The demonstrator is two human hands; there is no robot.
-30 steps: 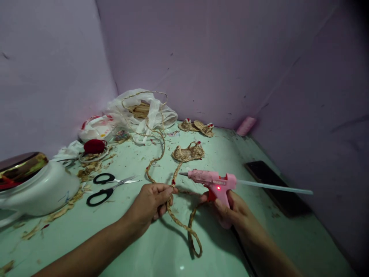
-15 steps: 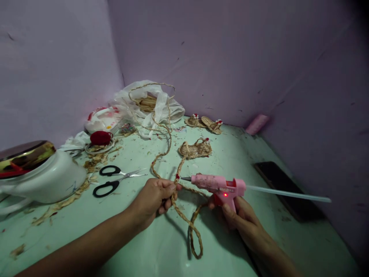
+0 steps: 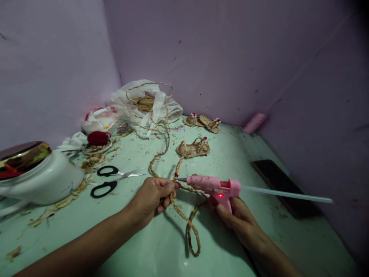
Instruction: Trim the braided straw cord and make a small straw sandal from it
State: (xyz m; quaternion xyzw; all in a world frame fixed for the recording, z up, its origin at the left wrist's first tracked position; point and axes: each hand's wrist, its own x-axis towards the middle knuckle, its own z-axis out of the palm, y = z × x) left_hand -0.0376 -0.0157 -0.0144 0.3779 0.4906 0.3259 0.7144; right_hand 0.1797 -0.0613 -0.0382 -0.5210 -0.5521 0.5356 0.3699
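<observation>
My left hand [image 3: 157, 195] is closed, pinching a braided straw rope [image 3: 180, 213] near a small red spot on it. Below the hand the rope hangs in a loop; above, it runs up to a small woven sandal [image 3: 193, 148]. My right hand [image 3: 242, 219] is wrapped round the handle of a pink glue gun [image 3: 213, 184], whose red light is lit. The gun's dark nozzle points left and meets or nearly meets the rope just above my left fingertips. A long clear glue stick [image 3: 285, 193] sticks out of its back.
Black-handled scissors [image 3: 117, 179] lie left of my left hand. Farther left stands a white pot [image 3: 54, 179]. Behind are red yarn [image 3: 98, 138], a plastic bag [image 3: 170, 109] and finished-looking small sandals [image 3: 210, 124]. A phone [image 3: 282, 186] lies at the right.
The glue gun has shifted slightly left relative to the rope, bringing its nozzle closer to the red spot. The whole view has also moved a little. Both hands keep their grips.
</observation>
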